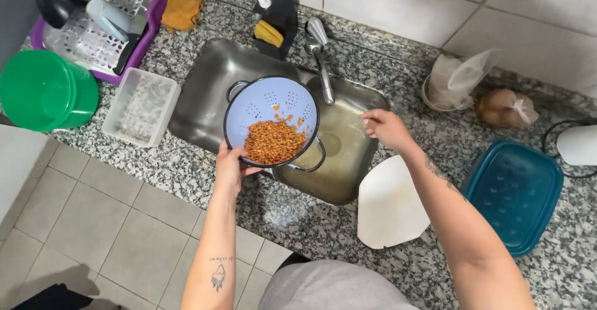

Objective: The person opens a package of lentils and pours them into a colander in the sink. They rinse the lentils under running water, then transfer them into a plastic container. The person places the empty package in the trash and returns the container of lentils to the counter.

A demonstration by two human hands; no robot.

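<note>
One left hand (pixel 231 168) grips the near rim of the colander (pixel 272 121) above the sink (pixel 205 92), while the right hand (pixel 385 128), fingers loosely spread, hovers empty to its right.

Sink (pixel 205 98): left part of basin open; middle blocked by tilted colander (pixel 272 121) held at rim by left hand (pixel 231 164). Faucet (pixel 321 61) overhangs behind colander. Right hand (pixel 385 128) hovers at right rim. Tabletop (pixel 298 217) front strip free. Right side taken: white cutting board (pixel 388 204), teal lid (pixel 515 195). Left side taken: clear container (pixel 140 106), green bowl (pixel 45 90).
</note>
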